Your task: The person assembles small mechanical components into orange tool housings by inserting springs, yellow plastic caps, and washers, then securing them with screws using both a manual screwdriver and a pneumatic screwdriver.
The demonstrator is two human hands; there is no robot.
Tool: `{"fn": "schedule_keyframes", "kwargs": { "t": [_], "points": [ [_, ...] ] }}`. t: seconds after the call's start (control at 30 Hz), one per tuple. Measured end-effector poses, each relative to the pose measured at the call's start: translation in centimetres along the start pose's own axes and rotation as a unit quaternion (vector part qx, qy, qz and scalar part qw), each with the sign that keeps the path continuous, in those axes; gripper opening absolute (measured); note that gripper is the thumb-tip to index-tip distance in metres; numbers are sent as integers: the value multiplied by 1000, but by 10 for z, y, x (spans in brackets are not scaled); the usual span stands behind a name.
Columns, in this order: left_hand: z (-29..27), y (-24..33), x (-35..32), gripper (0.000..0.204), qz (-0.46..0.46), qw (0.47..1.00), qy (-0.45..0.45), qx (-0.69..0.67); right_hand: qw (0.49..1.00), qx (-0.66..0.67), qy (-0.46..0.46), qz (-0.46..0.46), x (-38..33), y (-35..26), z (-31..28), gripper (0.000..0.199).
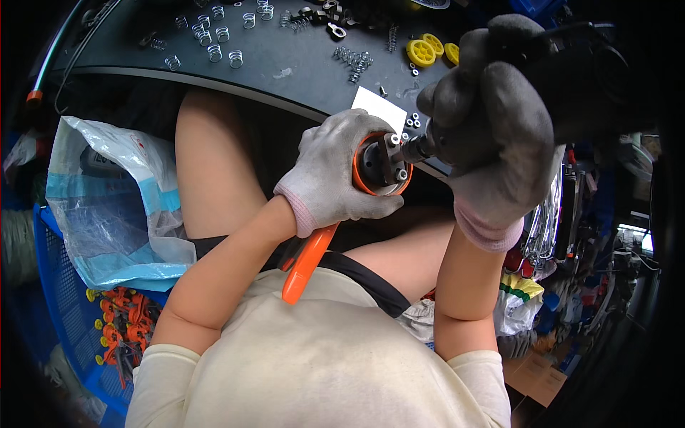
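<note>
Left hand: by the gloved left hand (pixel 330 162), the round black-and-orange head (pixel 372 165) is encircled, fingers pressed to its rim, thumb below; this is presumably done so that twisting is resisted and the face is left uncovered.
Right hand: by the gloved right hand (pixel 503 121), a black driver (pixel 584 85) is gripped, fingers wrapped around its body; whether a trigger is squeezed cannot be told.
Driver tip: the metal socket (pixel 415 150) is pointed at the face, between two silver fasteners (pixel 401 175); contact cannot be confirmed.
Orange handle: the handle (pixel 310 265) is angled toward the torso, probably to be clear of the driver.
Bench: on the bench (pixel 292 89), small nuts (pixel 410 123), a white card (pixel 380 107), yellow wheels (pixel 421 53) and springs (pixel 235 59) are laid, likely for easy reach.
Blue basket: orange-and-black pieces (pixel 118 321) are held in the basket (pixel 68 314) at the left.
</note>
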State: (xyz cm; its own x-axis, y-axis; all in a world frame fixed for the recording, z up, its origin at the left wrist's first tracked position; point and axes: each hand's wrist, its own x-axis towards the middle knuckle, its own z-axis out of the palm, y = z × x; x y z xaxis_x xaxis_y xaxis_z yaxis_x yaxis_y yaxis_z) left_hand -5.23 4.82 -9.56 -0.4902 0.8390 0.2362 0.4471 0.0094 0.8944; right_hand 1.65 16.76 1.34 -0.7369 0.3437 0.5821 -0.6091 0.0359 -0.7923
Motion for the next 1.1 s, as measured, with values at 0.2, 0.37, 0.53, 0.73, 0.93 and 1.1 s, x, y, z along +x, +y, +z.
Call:
{"fn": "schedule_keyframes", "kwargs": {
  "t": [0.2, 0.37, 0.53, 0.73, 0.93, 1.1],
  "points": [
    [-3, 8, 1, 68, -6, 1000, -9, -7, 997, -28, -27, 64, -4, -4, -16, 44],
    [-5, 4, 1, 65, -4, 1000, -14, -26, 949, -306, 58, 46, -11, -10, -1, 45],
    [-4, 6, 1, 64, -22, 999, -5, -26, 978, -197, 35, 64, -8, -9, 0, 39],
    [-3, 7, 0, 62, -28, 999, 0, -32, 969, -245, 13, 28, -8, 0, -6, 35],
    [2, 7, 2, 61, -29, 999, 10, -30, 988, -129, 71, 36, -9, -5, 0, 37],
    [5, 7, -4, 69, 32, 997, 60, 23, 996, -52, 61, 48, -13, -60, -48, 58]
  ]
}}
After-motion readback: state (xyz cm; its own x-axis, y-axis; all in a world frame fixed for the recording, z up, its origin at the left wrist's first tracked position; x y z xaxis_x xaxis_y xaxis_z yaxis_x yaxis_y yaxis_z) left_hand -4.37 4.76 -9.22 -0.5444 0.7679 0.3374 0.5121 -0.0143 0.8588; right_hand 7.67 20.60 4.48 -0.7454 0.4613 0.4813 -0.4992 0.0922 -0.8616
